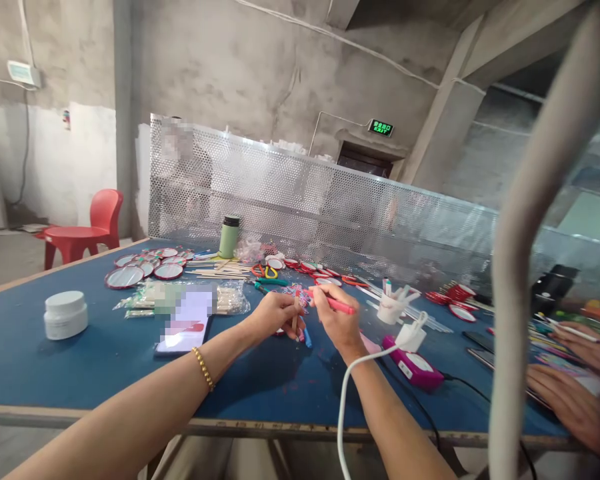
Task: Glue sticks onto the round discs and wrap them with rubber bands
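Observation:
My right hand [337, 321] is closed around a red pen [341, 305], its tip pointing left toward my other hand. My left hand [274, 316] pinches a thin wooden stick [295, 312] that stands nearly upright between the fingers. A gold bead bracelet [203, 369] circles the left wrist. Just under the left fingers lies a blue piece [307, 335] whose kind I cannot make out. Behind both hands is a multicoloured bundle [298, 291], too small to tell apart.
Left on the blue table [130, 373] are a phone [187, 327], bagged sticks [230, 298], a white jar [66, 315] and red-rimmed discs [125, 277]. Right are a magenta device [413, 362], a white cup [390, 308], a white cable [347, 400] and another person's hands [565, 393].

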Tool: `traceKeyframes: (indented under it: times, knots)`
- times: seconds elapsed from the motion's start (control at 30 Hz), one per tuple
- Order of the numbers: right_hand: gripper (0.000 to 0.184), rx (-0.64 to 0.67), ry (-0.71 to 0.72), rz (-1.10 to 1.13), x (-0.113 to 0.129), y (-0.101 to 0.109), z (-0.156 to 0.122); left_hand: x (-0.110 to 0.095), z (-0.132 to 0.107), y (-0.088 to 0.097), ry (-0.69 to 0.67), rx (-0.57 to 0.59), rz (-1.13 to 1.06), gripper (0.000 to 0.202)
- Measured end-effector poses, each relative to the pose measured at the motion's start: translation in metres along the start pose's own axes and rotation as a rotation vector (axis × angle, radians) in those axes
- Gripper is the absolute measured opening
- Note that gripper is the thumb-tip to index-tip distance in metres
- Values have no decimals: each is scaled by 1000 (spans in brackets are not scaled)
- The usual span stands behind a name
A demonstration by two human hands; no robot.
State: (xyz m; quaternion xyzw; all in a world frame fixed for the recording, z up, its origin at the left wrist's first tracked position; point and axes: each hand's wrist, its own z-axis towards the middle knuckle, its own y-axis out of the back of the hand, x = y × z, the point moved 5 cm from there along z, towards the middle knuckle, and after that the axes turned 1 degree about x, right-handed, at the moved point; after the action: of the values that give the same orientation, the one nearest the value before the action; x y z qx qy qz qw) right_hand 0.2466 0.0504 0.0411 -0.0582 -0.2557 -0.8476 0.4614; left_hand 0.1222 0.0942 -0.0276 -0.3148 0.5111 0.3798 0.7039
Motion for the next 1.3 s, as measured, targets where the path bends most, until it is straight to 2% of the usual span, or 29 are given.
traceKeyframes:
  times: [0.2, 0.6, 0.9, 1.3]
  knots:
    - [25, 58, -26, 38, 4, -4, -1, 3, 2, 3, 15, -22, -46, 43]
    - [25, 61, 64, -16, 9, -4, 0, 2, 0, 2, 24, -45, -34, 34]
    - [23, 68, 114, -25, 12, -5, 0, -2, -1, 1, 10, -45, -18, 36]
    - [25, 82, 110, -43, 12, -6, 0, 0, -1, 1, -10, -40, 6, 39]
